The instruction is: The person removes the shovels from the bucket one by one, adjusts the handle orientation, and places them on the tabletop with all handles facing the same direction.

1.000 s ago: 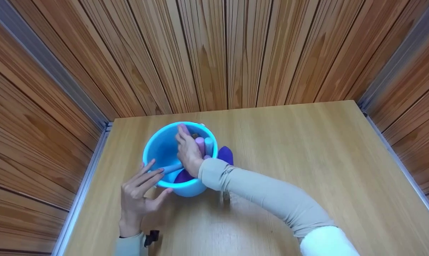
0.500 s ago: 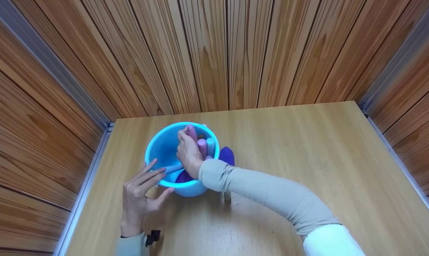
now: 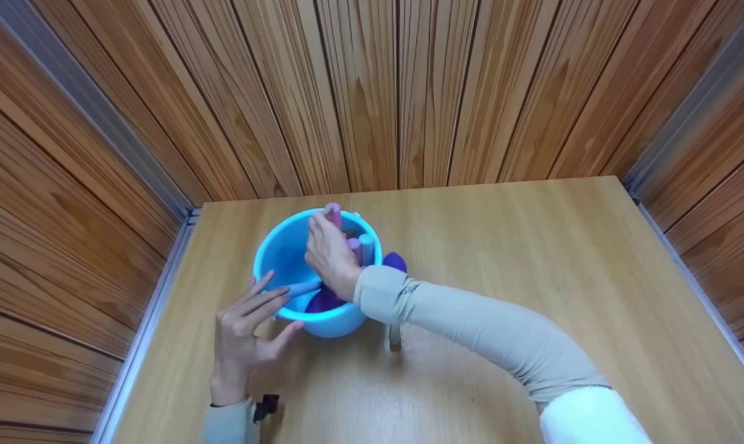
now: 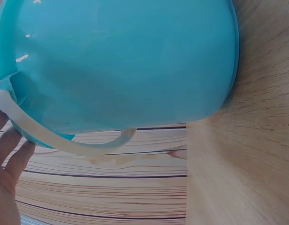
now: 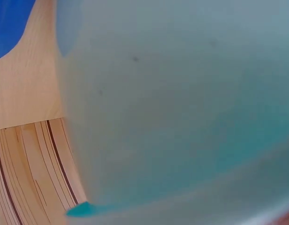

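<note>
A light-blue bucket (image 3: 341, 327) stands at the table's left, with several toy-like pieces inside. Reaching in over the rim, my right hand (image 3: 334, 256) holds a pink rod-like handle (image 3: 333, 213); its lower end is hidden. Beside it are a second pink handle (image 3: 355, 248) and a light-blue one (image 3: 367, 246). My left hand (image 3: 245, 330) rests its spread, fairly straight fingers on the near-left rim, by a bluish stick (image 3: 303, 288). Below that stick lies a dark purple piece (image 3: 322, 300). In the left wrist view, left-hand fingers touch the rim near the white bail handle (image 4: 64, 143).
A purple rounded piece (image 3: 395, 261) sits on the table (image 3: 501, 246) just right of the bucket. A small brownish object (image 3: 395, 338) stands under the right sleeve. Wood-plank walls (image 3: 372, 92) close in the back and sides.
The pink handle has shifted rightward and then risen above the far rim in my right hand. The right forearm has moved slightly right. My left hand stays at the rim.
</note>
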The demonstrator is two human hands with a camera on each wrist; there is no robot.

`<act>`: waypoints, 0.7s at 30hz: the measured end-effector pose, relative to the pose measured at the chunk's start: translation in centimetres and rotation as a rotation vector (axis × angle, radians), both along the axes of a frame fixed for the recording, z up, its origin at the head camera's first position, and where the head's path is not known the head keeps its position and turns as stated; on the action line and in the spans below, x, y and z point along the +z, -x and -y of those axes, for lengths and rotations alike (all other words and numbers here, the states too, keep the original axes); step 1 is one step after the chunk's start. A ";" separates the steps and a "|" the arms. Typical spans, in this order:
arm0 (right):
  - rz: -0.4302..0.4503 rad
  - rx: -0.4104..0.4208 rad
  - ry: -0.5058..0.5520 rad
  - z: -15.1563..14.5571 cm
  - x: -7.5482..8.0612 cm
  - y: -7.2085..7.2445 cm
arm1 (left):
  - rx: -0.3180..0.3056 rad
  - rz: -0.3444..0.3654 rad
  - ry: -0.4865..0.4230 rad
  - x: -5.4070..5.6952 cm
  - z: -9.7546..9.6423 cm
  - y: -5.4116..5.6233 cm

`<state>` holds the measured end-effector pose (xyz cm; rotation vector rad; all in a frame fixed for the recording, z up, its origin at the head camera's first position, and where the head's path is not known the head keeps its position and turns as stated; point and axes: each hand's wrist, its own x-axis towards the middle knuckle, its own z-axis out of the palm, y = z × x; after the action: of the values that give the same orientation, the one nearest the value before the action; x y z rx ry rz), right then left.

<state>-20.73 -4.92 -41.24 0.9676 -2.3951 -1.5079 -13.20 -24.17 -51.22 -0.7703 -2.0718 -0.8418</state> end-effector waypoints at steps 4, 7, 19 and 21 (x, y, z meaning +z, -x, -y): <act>-0.023 0.008 0.017 -0.3 1.5 -0.5 | 0.003 0.013 -0.004 0.1 0.0 0.1; -0.055 0.017 0.050 -0.6 2.6 -0.7 | 0.012 0.032 -0.015 0.1 -0.1 0.0; -0.040 -0.118 0.351 -4.2 6.4 -0.2 | 0.021 0.059 -0.032 0.1 -0.2 -0.1; -0.017 -0.148 0.399 -5.1 6.8 0.3 | 0.019 0.059 -0.037 0.1 -0.1 -0.1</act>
<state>-21.05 0.15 -34.41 0.6987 -2.6584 -1.0061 -13.09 -24.03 -51.08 -0.7133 -2.1057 -0.8996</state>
